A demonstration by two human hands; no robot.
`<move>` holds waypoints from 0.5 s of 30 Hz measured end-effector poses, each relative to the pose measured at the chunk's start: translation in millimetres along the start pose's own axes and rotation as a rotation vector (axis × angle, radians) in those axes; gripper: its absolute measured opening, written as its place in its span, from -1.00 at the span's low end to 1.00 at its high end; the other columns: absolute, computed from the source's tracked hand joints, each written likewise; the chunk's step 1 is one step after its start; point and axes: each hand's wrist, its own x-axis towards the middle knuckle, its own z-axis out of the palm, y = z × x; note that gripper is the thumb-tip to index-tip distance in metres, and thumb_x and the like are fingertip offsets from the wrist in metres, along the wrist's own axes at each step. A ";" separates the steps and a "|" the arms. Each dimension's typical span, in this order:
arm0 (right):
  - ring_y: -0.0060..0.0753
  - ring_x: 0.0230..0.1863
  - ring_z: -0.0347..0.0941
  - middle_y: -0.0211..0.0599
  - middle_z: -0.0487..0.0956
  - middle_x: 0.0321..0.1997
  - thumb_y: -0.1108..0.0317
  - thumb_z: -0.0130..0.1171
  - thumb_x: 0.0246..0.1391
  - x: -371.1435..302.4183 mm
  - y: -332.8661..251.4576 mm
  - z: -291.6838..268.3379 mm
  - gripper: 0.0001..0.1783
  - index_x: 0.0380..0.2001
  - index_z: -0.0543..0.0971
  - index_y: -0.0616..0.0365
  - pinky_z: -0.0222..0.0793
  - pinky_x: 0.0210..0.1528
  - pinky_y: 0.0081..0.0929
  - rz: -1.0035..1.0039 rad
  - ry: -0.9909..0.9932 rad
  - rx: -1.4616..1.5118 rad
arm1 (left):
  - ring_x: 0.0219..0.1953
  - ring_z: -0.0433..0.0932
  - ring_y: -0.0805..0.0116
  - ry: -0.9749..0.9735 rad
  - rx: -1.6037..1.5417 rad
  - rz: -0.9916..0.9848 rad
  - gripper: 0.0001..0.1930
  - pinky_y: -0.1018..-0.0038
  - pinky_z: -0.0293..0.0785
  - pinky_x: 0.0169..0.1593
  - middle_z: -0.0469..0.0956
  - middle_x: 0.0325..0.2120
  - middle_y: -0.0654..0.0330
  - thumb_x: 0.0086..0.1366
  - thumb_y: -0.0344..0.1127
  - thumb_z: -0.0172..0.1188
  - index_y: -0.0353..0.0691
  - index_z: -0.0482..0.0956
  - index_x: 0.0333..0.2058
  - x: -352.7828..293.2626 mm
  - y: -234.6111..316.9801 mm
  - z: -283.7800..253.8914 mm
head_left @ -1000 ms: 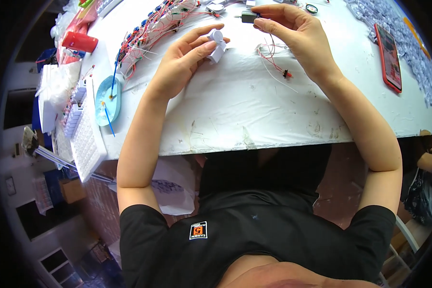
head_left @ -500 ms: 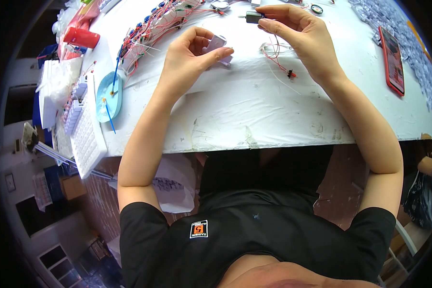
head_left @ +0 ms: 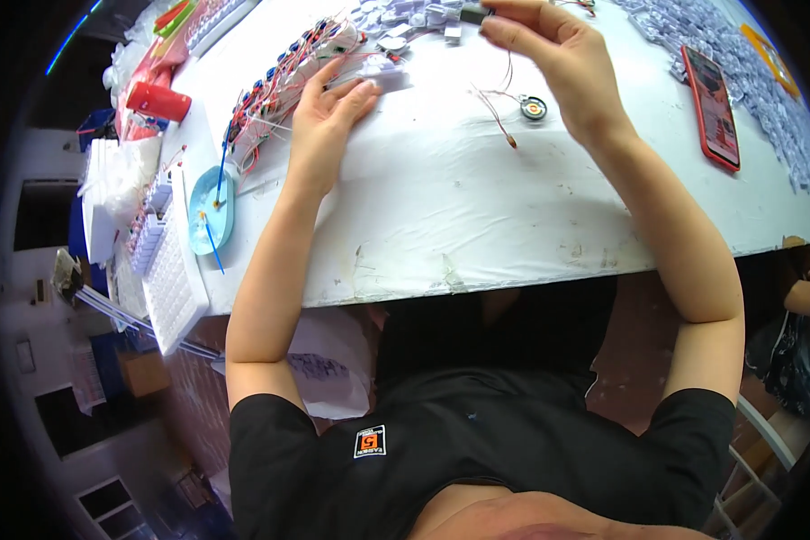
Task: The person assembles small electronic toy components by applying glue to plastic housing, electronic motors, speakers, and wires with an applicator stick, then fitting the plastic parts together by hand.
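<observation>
My right hand [head_left: 571, 67] is raised over the far middle of the table, thumb and fingers pinching a small dark grey rectangular block [head_left: 474, 13]. Below this hand lie thin red and white wires [head_left: 493, 110] and a small round black disc [head_left: 533, 108] with a pale centre; whether the wires join the block is hidden. To the left, my left hand [head_left: 326, 121] has its fingers apart and holds nothing. Just beyond its fingertips sits a translucent plastic piece [head_left: 383, 76], beside a long row of wired parts [head_left: 283, 76] with red wires and blue discs.
A blue dish [head_left: 198, 236] with two thin blue sticks stands left, near a white tray [head_left: 175, 292] and a red cylinder [head_left: 157, 101]. On the right lie a red-edged phone [head_left: 711, 108], a heap of clear plastic pieces [head_left: 756, 99] and an orange tool [head_left: 769, 58].
My left hand has let go of the translucent plastic piece and moved slightly left and down. My right hand still pinches the block, a little farther away. The whole view has shifted somewhat.
</observation>
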 end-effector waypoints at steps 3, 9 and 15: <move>-0.51 -0.14 0.54 -0.23 0.66 -0.17 0.45 0.26 0.15 21.4 -17.6 -22.3 -0.71 -0.08 0.60 0.37 0.44 0.00 -0.58 -0.060 0.142 0.122 | 0.12 0.52 0.22 0.044 0.113 0.121 -0.37 0.45 0.49 0.14 0.42 0.11 -0.16 0.36 -0.38 0.20 -0.35 0.15 0.31 -1.9 10.2 3.2; -0.56 -0.25 0.54 -0.29 0.63 -0.24 0.49 0.21 0.18 60.6 -44.2 -99.2 -0.79 -0.13 0.61 0.32 0.48 -0.12 -0.66 -0.309 0.469 0.226 | -0.09 0.60 0.35 -0.001 0.704 0.375 -0.52 0.47 0.55 0.01 0.51 0.02 -0.03 0.36 -0.36 0.20 -0.27 0.36 0.22 -2.0 35.4 51.6; -0.58 -0.29 0.54 -0.29 0.62 -0.28 0.50 0.19 0.20 65.4 -61.2 -146.7 -0.84 -0.16 0.61 0.29 0.49 -0.18 -0.70 -0.487 0.729 0.200 | -0.18 0.63 0.36 -0.097 0.733 0.547 -0.70 0.41 0.58 -0.05 0.61 -0.09 0.08 0.34 -0.39 0.19 -0.21 0.56 0.04 33.8 49.8 113.4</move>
